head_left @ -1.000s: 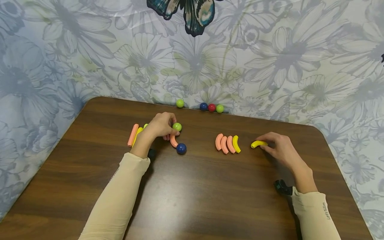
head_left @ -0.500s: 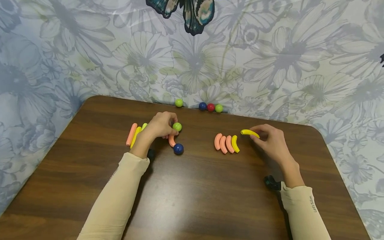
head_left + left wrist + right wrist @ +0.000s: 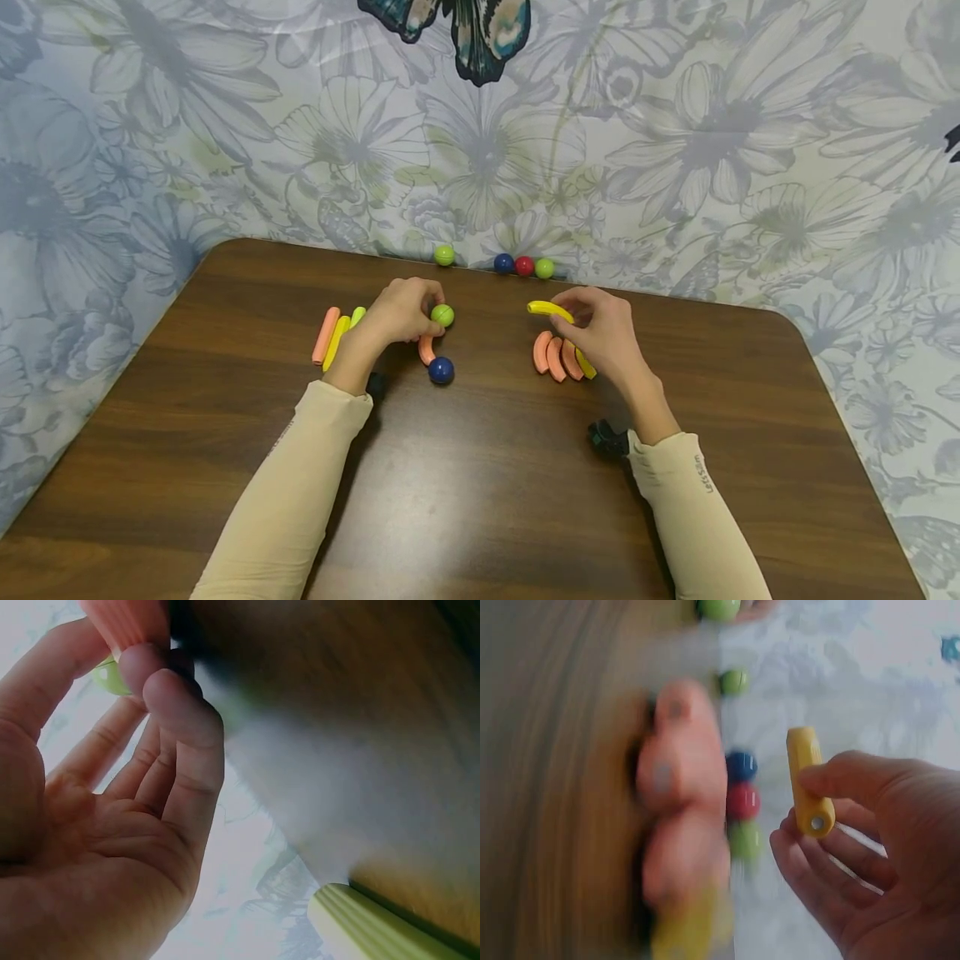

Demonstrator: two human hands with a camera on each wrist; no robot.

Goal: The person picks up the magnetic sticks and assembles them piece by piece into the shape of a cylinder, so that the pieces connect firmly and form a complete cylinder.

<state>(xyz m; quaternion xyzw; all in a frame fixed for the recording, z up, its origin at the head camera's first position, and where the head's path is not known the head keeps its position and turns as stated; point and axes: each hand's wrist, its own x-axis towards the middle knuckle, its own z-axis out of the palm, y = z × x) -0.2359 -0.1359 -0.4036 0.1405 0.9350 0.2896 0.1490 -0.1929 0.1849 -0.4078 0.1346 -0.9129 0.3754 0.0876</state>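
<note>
My left hand (image 3: 399, 310) pinches a coral curved rod (image 3: 426, 351) by its upper end. At that end sits a lime green ball (image 3: 442, 316), right by the fingertips, and a navy ball (image 3: 442, 371) is at the lower end. Between thumb and fingers my right hand (image 3: 606, 332) holds a yellow curved rod (image 3: 543, 308). A silvery disc shows in the end of this yellow rod (image 3: 804, 780) in the right wrist view. Below the right hand lies a row of coral curved rods (image 3: 554, 359) with another yellow curved rod (image 3: 587, 364) at its right end, partly hidden by the hand.
Left of the left hand lie straight rods: coral (image 3: 326, 336), yellow (image 3: 336, 343) and lime (image 3: 357, 316), partly covered by the wrist. Along the table's back edge, by the patterned wall, rest a green ball (image 3: 444, 255), a blue ball (image 3: 504, 263), a red ball (image 3: 524, 266) and another green ball (image 3: 544, 268).
My right hand has carried the yellow curved rod leftward and farther back, from right of the coral row to above it. My left hand stays almost in place with its joined pieces.
</note>
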